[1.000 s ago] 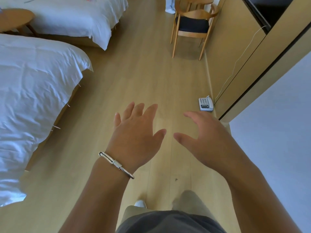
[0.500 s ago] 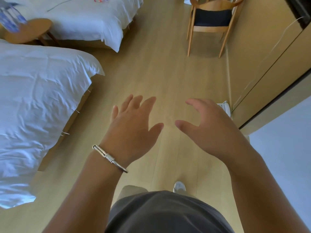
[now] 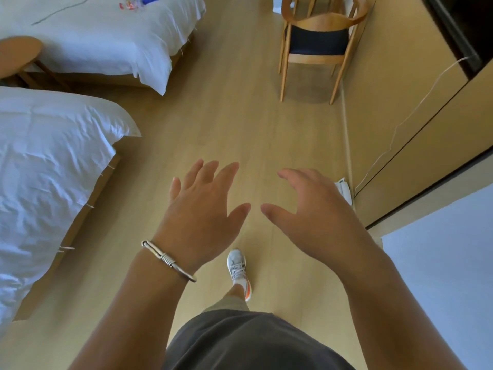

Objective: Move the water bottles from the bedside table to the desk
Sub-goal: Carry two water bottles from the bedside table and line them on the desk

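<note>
I see no water bottle in this view; the bedside table, a round wooden top, sits at the upper left edge of the frame between the two beds, and the part of its top that shows carries nothing. No desk surface can be identified.

Left hand: centre frame, palm down, fingers straight and spread, holding nothing. A metal bracelet circles its wrist.

Right hand: just right of centre, fingers loosely extended, thumb pointing toward the left hand's thumb, holding nothing. The two hands are near each other but apart.

Below the hands, at lower centre, a white shoe with an orange heel rests on the wooden floor.

Near bed: left edge, white cover. Far bed: upper left, with small coloured items on it too blurred to identify.

Wooden chair with dark seat: upper right of centre, beside the cabinet wall. A white device lies on the floor at the foot of that wall, partly hidden by the right hand
</note>
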